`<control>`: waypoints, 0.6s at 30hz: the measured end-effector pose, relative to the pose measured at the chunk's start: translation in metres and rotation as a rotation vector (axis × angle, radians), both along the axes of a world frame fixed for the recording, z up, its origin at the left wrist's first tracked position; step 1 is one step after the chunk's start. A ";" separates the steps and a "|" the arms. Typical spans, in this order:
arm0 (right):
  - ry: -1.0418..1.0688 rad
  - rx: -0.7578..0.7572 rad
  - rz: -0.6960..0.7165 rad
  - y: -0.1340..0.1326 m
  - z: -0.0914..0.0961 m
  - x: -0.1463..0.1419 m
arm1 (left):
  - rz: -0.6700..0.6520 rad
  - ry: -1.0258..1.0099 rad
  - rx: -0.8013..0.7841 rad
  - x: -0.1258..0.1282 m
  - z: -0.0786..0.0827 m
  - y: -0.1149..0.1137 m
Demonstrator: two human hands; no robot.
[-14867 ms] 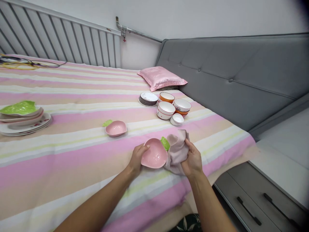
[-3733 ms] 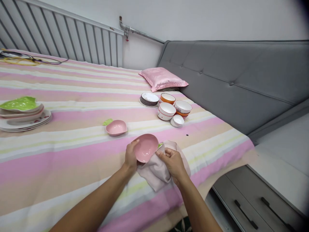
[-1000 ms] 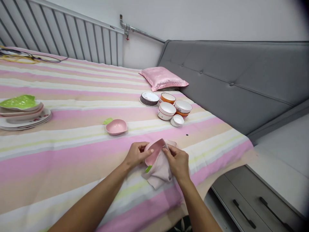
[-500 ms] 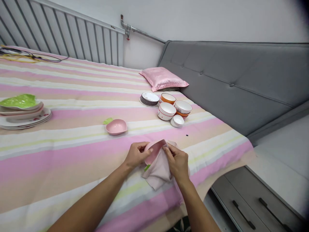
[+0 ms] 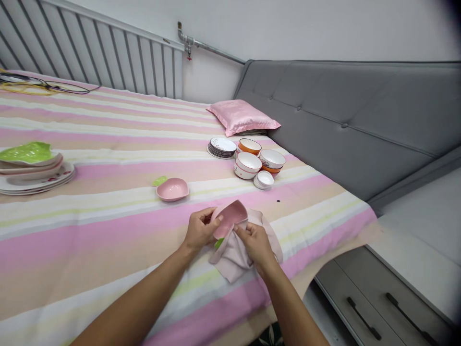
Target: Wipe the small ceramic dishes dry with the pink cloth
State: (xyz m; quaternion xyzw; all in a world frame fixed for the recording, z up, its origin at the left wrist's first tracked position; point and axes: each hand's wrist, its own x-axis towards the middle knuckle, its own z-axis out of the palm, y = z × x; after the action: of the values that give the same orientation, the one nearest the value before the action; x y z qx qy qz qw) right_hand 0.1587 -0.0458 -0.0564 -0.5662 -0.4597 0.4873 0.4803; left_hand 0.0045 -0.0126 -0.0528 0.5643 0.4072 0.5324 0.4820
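My left hand [image 5: 202,229] grips the left rim of a pink bowl [image 5: 232,216] with a green leaf-shaped handle, its thumb inside. The bowl is tilted so that its inside faces me. In my right hand [image 5: 255,242] a pale pink cloth [image 5: 234,262] is pinched against the bowl's lower right edge, and the rest of it hangs below and behind. A similar pink bowl [image 5: 173,190] with a green leaf sits on the striped sheet, up and left of my hands.
Stacked patterned bowls [image 5: 248,163], small white dishes [image 5: 264,179] and a pile of plates [image 5: 222,147] stand beyond my hands. More plates [image 5: 54,180] with a green leaf dish [image 5: 27,152] are at far left. A pink pillow [image 5: 243,117] lies by the grey headboard [image 5: 324,105].
The bowl has turned so more of its inside shows. My right hand has moved left and slightly down along its edge with the cloth.
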 end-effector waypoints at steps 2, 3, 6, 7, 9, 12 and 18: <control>0.078 -0.034 0.024 -0.001 0.002 -0.001 | -0.022 -0.017 -0.048 0.001 0.003 -0.001; 0.118 -0.048 0.027 -0.001 0.002 -0.001 | -0.040 -0.029 -0.071 0.001 0.005 -0.002; 0.244 -0.100 -0.005 0.000 0.005 -0.001 | -0.130 -0.090 -0.105 0.003 0.009 -0.005; 0.288 -0.123 -0.016 0.001 0.006 -0.001 | -0.169 -0.107 -0.108 0.005 0.009 -0.006; 0.370 -0.158 -0.022 0.001 0.008 -0.002 | -0.248 -0.108 -0.105 0.007 0.008 -0.008; 0.463 -0.168 0.011 0.000 0.012 -0.005 | -0.290 -0.071 -0.080 0.012 0.006 -0.011; 0.422 -0.150 -0.002 -0.001 0.010 -0.008 | -0.180 -0.066 -0.068 0.016 0.007 -0.013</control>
State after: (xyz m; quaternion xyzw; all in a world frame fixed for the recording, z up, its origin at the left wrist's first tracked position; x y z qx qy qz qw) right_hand 0.1502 -0.0465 -0.0459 -0.4862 -0.3109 0.6275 0.5227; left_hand 0.0203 -0.0257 -0.0463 0.5643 0.3566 0.4909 0.5598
